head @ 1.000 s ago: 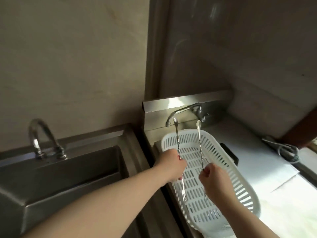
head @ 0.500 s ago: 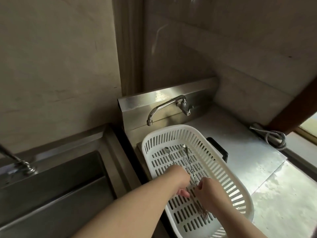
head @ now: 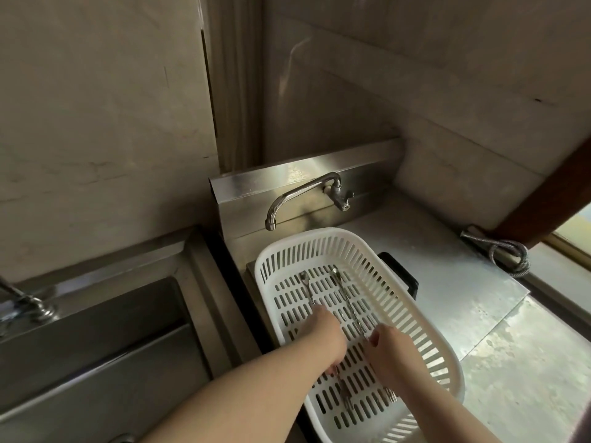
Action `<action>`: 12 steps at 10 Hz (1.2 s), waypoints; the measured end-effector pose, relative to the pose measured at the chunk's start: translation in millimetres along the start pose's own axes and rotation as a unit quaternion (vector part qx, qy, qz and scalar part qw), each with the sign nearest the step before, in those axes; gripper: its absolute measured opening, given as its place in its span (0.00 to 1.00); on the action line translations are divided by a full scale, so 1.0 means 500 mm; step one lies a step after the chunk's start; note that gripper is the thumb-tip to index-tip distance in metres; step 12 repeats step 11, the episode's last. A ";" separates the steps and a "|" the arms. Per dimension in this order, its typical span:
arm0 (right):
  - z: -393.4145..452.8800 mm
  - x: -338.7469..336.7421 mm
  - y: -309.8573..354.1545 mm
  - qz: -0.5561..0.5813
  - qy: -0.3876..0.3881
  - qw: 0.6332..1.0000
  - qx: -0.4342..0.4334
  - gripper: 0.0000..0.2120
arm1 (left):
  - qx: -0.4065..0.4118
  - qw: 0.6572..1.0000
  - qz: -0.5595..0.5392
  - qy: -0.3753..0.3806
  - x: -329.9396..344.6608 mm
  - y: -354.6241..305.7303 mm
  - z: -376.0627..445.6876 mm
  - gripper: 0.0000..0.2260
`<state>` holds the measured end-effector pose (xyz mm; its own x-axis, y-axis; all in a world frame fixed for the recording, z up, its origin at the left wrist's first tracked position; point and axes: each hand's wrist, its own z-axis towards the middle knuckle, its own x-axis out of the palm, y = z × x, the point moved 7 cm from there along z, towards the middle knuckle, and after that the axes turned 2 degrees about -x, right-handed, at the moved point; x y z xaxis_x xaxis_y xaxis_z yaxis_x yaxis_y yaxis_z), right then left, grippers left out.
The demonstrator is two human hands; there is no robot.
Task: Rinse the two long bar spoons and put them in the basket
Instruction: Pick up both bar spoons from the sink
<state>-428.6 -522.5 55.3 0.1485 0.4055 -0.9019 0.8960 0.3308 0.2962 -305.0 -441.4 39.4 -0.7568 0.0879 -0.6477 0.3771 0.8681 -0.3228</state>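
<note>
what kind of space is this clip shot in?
Probably a commercial or bar-type kitchen wash area. Clues: a deep stainless steel sink on the left, a wall-mounted tap on a steel backsplash, and a white slotted basket holding two long bar spoons on a metal counter.

Left hand [head: 329, 338], right hand [head: 391, 354]: bare; forearms bare, no sleeves, rings, watch visible.

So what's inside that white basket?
Two bar spoons lie in the basket, bowls toward the tap. Both hands cover their middles, so the grip is hidden.
</note>
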 end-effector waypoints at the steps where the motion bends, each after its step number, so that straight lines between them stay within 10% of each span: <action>1: 0.009 0.002 -0.001 0.001 -0.007 1.000 -0.007 0.12 | 0.064 0.995 0.062 -0.036 0.003 -0.019 -0.004 0.42; 3: 0.023 -0.002 -0.001 -0.005 -0.026 0.999 -0.029 0.10 | 0.099 0.984 0.144 -0.023 -0.007 -0.033 -0.030 0.10; 6: 0.026 0.000 0.006 -0.014 -0.033 0.997 -0.071 0.08 | 0.108 0.982 0.148 -0.037 0.031 -0.040 -0.031 0.20; 12: 0.007 -0.025 0.012 0.002 -0.058 0.995 -0.077 0.08 | 0.147 0.984 0.002 -0.099 -0.046 -0.035 -0.107 0.06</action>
